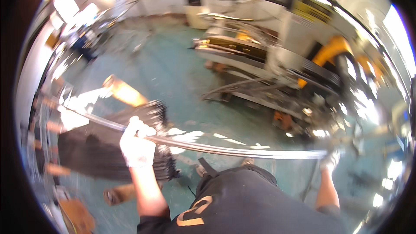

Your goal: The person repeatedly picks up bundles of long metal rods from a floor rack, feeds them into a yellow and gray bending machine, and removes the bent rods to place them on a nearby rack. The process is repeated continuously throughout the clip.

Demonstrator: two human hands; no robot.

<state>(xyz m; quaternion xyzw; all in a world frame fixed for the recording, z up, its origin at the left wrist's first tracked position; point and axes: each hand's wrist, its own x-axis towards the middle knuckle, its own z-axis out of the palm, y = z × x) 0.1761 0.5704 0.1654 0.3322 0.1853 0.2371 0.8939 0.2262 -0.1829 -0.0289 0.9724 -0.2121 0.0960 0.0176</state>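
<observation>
A long, shiny metal strip or rod (242,152) stretches across in front of my body, bowed by the lens. My left hand (138,142), in a white glove, is closed around it left of the middle. At its right part my right hand (330,161), also gloved in white, grips it near the visible end. Left of my left hand the strip runs on over a stack of dark bars (99,147). Motion blur hides the strip's exact profile.
Wooden rollers or posts (125,91) stick out beyond and under the stack. Ahead to the right stands a large machine (242,52) with a metal bed and yellow parts (336,52). A bluish-green floor (173,60) lies between. Racks with brown ends (56,169) line the left.
</observation>
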